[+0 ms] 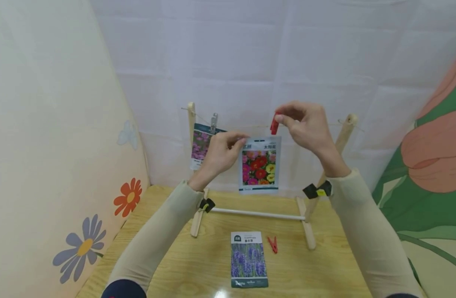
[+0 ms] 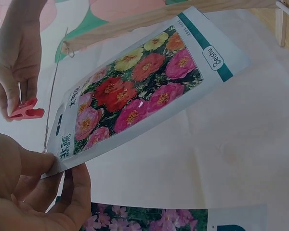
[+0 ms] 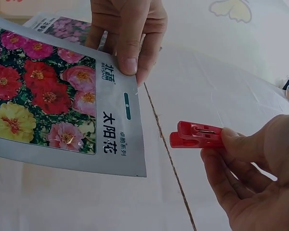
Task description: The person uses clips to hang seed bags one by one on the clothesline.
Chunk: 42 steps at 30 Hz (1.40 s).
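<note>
My left hand (image 1: 224,151) pinches the upper left corner of a seed packet (image 1: 259,165) with red, pink and yellow flowers, held upright at the string. A red clothespin (image 3: 197,134) is pinched between thumb and fingers of my right hand (image 1: 304,124), just above the packet's upper right corner and apart from it. The twine (image 3: 166,144) runs behind the packet's top edge in the right wrist view. To the left, a second seed packet (image 1: 200,145) with pink flowers hangs from the twine by a metallic clip (image 1: 214,123), partly hidden by my left hand.
A purple-flower seed packet (image 1: 248,260) lies on the wooden table (image 1: 194,269), with another red clothespin (image 1: 273,244) beside it. Wooden posts (image 1: 346,130) hold the twine, and a white rod (image 1: 258,214) joins their feet. White cloth (image 1: 231,54) hangs behind.
</note>
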Motion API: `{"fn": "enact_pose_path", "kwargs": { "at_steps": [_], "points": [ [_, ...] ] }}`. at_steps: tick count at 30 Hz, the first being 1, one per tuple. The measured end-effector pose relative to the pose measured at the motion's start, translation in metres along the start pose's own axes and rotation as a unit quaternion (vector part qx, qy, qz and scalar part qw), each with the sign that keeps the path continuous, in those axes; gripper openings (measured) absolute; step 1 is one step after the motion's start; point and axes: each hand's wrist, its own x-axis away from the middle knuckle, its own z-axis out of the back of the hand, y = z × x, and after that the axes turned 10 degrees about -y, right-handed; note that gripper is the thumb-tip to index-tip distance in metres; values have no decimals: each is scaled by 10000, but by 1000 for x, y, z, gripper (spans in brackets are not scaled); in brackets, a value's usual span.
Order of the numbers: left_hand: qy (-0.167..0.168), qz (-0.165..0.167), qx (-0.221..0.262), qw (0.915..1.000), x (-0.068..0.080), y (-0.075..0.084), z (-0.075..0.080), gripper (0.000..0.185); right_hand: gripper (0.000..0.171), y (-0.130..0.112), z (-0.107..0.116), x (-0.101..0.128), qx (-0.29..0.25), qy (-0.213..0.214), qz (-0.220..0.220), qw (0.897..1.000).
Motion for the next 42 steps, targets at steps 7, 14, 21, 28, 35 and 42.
{"fn": "enact_pose_path", "kwargs": {
  "at_steps": [7,14,21,28,35,42],
  "points": [
    [67,-26,56,10000,-1,0,3,23,14,-3,0,-7,-97,36,-97,9999],
    [136,72,102,9998,-1,1,4,21,16,4,-6,-14,-157,60,-225,9996],
    [150,124,114,9997,-2,0,4,21,16,7,-9,-16,-214,-21,-369,9991],
    [170,131,116,9997,-2,-1,4,21,16,5,-13,-18,-228,-189,-476,9984],
    [224,155,46,9996,-1,-2,5,21,15,6,-18,-19,-82,-302,-359,9989],
    [290,160,40,9994,-2,-4,6,20,15,3,-22,-18,-34,-411,-281,9988]
  ]
}}
